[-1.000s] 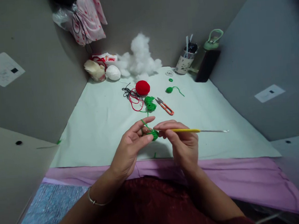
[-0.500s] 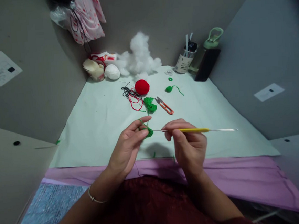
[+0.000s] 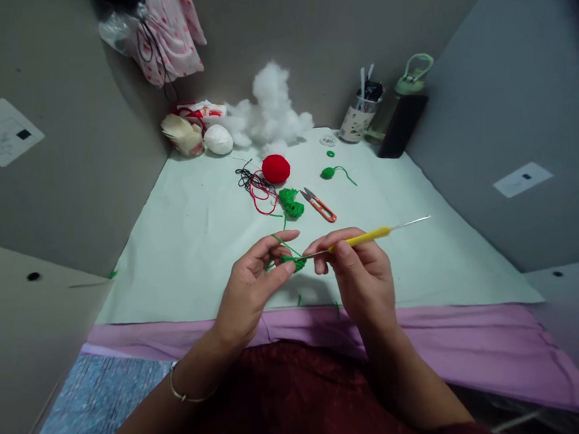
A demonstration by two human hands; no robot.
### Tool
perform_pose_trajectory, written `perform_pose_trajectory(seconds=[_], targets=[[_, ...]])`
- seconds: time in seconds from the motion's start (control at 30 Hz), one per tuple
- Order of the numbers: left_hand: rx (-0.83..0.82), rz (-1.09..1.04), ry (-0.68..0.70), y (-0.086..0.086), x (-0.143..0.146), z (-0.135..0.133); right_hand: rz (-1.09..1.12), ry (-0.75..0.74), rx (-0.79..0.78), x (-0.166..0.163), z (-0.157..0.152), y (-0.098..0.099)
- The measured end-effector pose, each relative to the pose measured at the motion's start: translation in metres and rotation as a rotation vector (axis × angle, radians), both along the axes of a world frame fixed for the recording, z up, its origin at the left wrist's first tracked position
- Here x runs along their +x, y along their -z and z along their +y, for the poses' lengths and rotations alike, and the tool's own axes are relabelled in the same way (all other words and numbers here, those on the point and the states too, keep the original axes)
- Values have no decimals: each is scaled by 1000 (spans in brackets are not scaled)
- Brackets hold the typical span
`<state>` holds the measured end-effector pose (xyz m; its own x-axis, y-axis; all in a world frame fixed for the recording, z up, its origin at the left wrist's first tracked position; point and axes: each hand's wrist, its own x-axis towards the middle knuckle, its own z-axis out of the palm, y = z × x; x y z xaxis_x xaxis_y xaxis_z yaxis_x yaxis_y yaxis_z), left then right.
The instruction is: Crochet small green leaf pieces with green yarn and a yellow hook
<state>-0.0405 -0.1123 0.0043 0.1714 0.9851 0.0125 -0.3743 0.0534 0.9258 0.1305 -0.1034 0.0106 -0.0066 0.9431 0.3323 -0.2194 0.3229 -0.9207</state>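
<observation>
My left hand (image 3: 252, 283) pinches a small green crochet piece (image 3: 297, 263) between thumb and fingers, with green yarn looped over the index finger. My right hand (image 3: 357, 272) grips a yellow-handled crochet hook (image 3: 371, 236). The hook's tip is at the green piece and its metal tail points up to the right. Both hands hover above the pale green mat (image 3: 182, 252), near its front edge.
Farther back on the mat lie a red crochet ball (image 3: 276, 168), red and black thread (image 3: 256, 186), a green yarn clump (image 3: 291, 202), orange snips (image 3: 320, 206) and a small green piece (image 3: 329, 172). White stuffing (image 3: 271, 111), a cup of tools (image 3: 359, 118) and a bottle (image 3: 405, 117) stand at the back.
My right hand has tilted the hook so its tail rises to the upper right, and moved back in toward the green piece. My left hand stays nearly still.
</observation>
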Motion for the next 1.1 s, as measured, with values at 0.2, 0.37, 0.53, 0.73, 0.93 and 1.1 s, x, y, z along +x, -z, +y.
perform_pose_trajectory(seconds=[0.2, 0.37, 0.53, 0.73, 0.93, 1.1], targets=[[68, 138, -117, 2, 3, -2, -398, 144, 369, 1, -10, 2], [-54, -44, -141, 1, 7, 1, -791, 344, 783, -3, -16, 12], [-22, -10, -142, 1, 3, 2, -575, 204, 600, -2, -10, 5], [121, 233, -150, 0, -1, 0, -421, 121, 433, 4, -7, -2], [182, 345, -188, 0, -2, 1, -410, 148, 451, 2, -8, 4], [76, 200, -175, 0, 3, 1, -588, 275, 609, -3, -11, 10]])
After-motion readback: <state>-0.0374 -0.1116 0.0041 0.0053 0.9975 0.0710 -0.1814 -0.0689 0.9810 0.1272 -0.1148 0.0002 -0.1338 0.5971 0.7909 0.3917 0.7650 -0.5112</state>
